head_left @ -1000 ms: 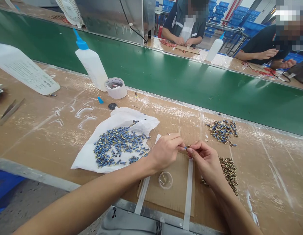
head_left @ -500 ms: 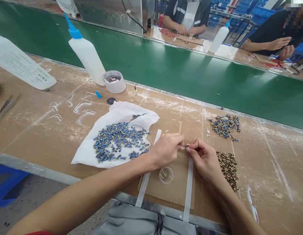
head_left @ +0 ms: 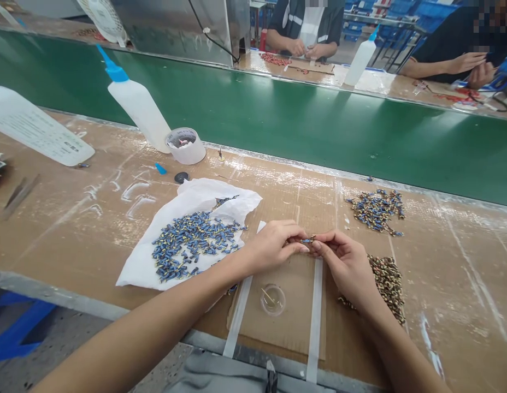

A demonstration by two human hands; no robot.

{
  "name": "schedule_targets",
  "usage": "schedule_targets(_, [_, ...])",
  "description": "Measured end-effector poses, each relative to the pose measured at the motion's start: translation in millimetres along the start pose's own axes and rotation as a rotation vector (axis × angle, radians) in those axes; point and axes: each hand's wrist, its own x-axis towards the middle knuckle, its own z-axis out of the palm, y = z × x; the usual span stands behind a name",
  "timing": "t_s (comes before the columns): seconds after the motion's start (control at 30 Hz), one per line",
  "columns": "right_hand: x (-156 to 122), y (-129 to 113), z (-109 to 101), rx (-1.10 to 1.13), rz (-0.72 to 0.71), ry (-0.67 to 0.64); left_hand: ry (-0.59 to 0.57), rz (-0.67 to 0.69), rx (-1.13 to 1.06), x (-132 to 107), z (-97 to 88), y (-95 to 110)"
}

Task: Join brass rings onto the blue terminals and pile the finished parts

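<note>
- One near counter [head_left: 73, 234]
- One white sheet [head_left: 133, 267] under blue pieces [head_left: 192, 234] (too many to count)
- Two hands: right grip [head_left: 347, 265] pinching one small part [head_left: 307, 240]; left grip [head_left: 278, 243] at its blue end, whether clenched I cannot tell
- Two at right: blue-flecked heap [head_left: 375, 212], brownish heap [head_left: 387, 286]
- One cup [head_left: 278, 305], one stick [head_left: 268, 296] inside
- Small part, between both hands

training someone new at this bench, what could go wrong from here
The small blue piece sits at the tips of the fingers, so it could slip and drop.
The open clear cup, with a stick in it, stands near both hands; a careless elbow or sleeve might tip it.
The loose pile of brown-and-gold pieces lies by the right hand, which might brush and scatter it.
</note>
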Motion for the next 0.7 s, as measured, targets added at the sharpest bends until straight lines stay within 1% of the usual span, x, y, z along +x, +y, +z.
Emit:
schedule_targets(0.1, [-1.6,-0.6,0.0,-0.019,-0.016,0.01,-0.017,0.047,0.042,-0.7,-0.3,0.2])
schedule_targets(0.27, [-1.5,-2.3,0.1,-0.084,-0.054,0.026,-0.036,0.08,0.127,-1.5,1.6,-0.1])
schedule_targets(0.53, [1.2,-1.0,-3.1,-0.081,0.002,-0.04,-0.019,0.111,0.103,-2.5,1.6,-1.5])
schedule_targets(0.7, [1.6,0.5,-2.9,-0.098,0.005,-0.059,-0.07,0.118,0.128,-2.3,2.0,-3.5])
